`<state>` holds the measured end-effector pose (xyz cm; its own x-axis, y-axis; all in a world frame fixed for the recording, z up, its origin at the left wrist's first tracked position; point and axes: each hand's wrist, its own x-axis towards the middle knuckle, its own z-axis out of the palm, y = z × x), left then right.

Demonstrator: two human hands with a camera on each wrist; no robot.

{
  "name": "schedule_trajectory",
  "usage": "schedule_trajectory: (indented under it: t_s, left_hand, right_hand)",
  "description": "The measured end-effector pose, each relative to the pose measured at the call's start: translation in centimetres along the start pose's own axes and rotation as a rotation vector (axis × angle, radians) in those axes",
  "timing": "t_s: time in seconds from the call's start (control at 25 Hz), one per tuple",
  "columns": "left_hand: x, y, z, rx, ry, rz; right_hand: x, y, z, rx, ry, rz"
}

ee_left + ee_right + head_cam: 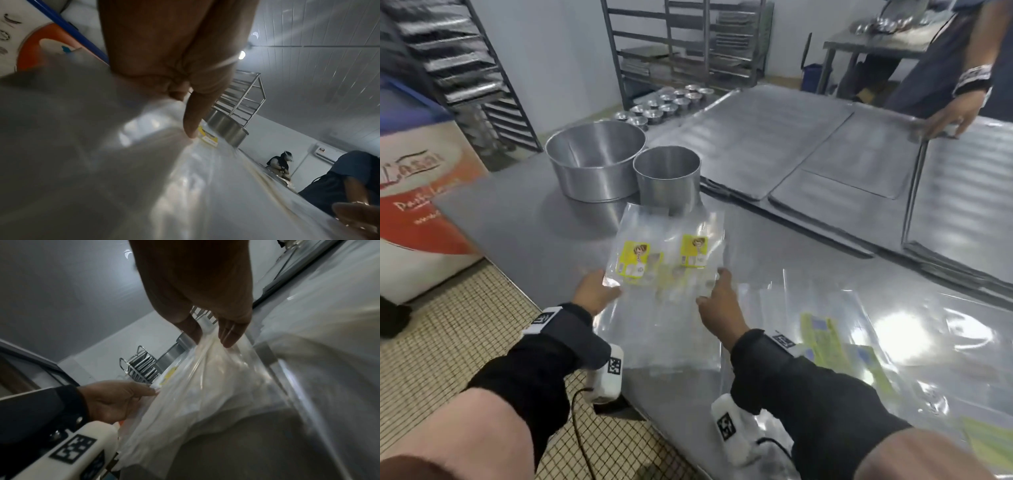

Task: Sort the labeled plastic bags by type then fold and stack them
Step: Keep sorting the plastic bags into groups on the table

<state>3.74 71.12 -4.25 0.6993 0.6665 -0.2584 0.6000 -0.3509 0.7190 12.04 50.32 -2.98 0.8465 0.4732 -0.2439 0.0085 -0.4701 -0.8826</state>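
At the far left, the red-and-white printed chest freezer (421,205) was cut off by the frame, its lettering only partly readable. Your left hand (595,294) pinched the left edge of the clear plastic bags with yellow labels (667,260); the left wrist view showed your thumb on top, the other fingers hidden beneath the film. The bags lay on the brushed steel table (517,233), near its front edge, their far end touching the smaller round steel tin (667,178), with the larger round steel pan (595,161) just beside it. They looked glossy and wrinkled, two yellow labels side by side, each with a small figure too blurred to read. How many bags were stacked, you could not tell. Your right hand (717,305) held the right edge, thumb and fingers closing on the film. Further right, a blurred spread of clear bags with green-yellow labels (832,342) lay flat, partly hidden behind your sleeve.
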Motion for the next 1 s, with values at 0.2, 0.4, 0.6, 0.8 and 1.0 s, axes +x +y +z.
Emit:
schedule_trajectory:
  t_s: [0.2,0.4,0.6,0.8,1.0]
  left_hand:
    - [1.7,-1.0,0.7,0.088,0.026,-0.029]
    - [2.1,-1.5,1.3,0.072,0.068,-0.009]
    - [-0.5,0.5,1.7,0.237,0.072,-0.015]
    - [-8.4,8.1,6.1,0.366,0.080,0.130]
    - [-17.1,13.9,14.7,0.317,-0.121,0.337]
  right_hand:
    - [0.7,-0.5,0.2,-0.405,-0.080,-0.010]
    - [0.3,-1.0,-1.2,-0.347,-0.124,0.011]
    - [-2.3,-0.3,-5.5,-0.266,-0.153,0.016]
    - [-6.6,2.7,-12.4,-0.359,-0.093,0.015]
    - [-12.6,7.7,-20.6,-0.542,-0.057,0.060]
